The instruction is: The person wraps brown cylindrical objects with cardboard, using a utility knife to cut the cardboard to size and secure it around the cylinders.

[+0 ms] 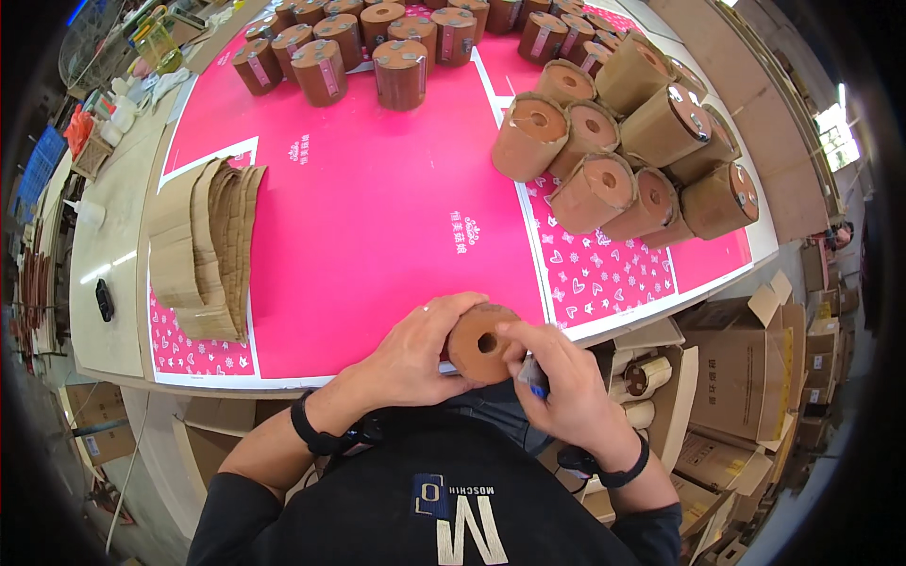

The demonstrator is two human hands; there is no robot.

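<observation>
Now we grip the brown roll (pixel 479 343) with our left hand (pixel 415 351). Our right hand (pixel 557 387), touching its end face, pinches a blue pen (pixel 534 379). Next, we judge, the pen tip must meet this face.

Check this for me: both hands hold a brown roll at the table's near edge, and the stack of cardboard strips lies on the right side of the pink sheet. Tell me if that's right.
Not quite. In the head view, the left hand and right hand do hold the brown roll at the table's near edge, but the stack of cardboard strips lies on the left side of the pink sheet, not the right.

Roll (pixel 483 342) body behind both hands
</observation>
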